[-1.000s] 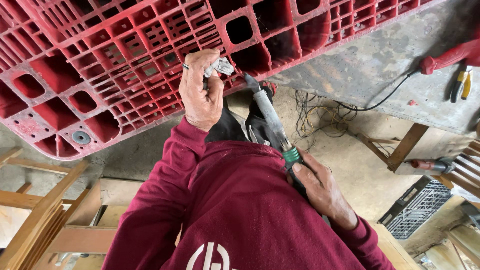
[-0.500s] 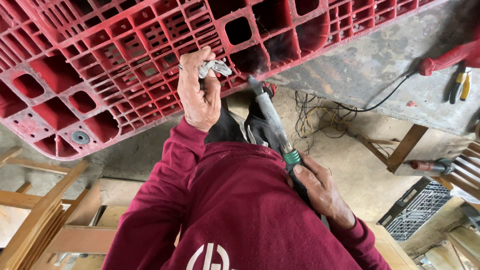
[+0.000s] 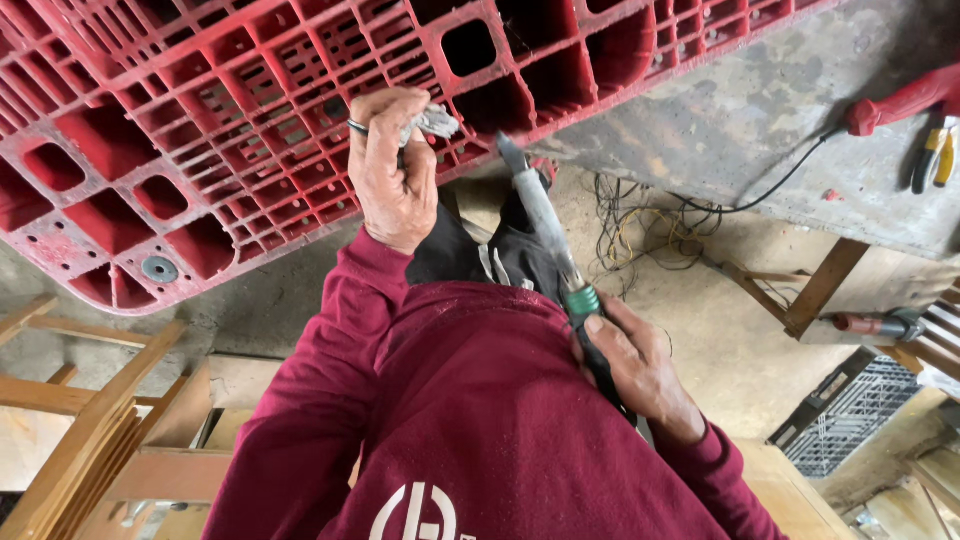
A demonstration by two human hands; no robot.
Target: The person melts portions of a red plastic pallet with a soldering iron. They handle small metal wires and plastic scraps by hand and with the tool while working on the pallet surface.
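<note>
- The red pallet (image 3: 250,130) is hard moulded plastic, a grid of small square cells and larger rounded openings, dusty and scuffed, with a round metal washer (image 3: 160,268) set in one corner pocket.
- It lies tilted across a grey, stained slab (image 3: 740,110) that looks like concrete.
- The left hand (image 3: 392,170) is against the pallet's near edge, fingers curled tight around a small crumpled grey piece (image 3: 432,122) that juts from the fist and touches the ribs; what it is made of I cannot tell.
- A thin ring (image 3: 357,127) shows on one finger of that hand.
- The right hand (image 3: 635,365) is below the pallet, well clear of it, fingers wrapped closed around the dark handle of a long tool (image 3: 545,225).
- The tool has a green collar next to the thumb and a dull grey metal shaft ending in a flat tip, which points up at the pallet's edge just beside the left hand.
- Both sleeves are maroon knit cloth; the person's body fills the space below the pallet and hides the floor there.
- Right of the pallet, on the slab, lie a red-handled power tool (image 3: 905,100) with a black cord and pliers (image 3: 935,155) with yellow grips.
- Below the pallet's right end, tangled wires (image 3: 640,225) lie on the dusty floor.
- Below its left end stand bare wooden frames (image 3: 80,430).
</note>
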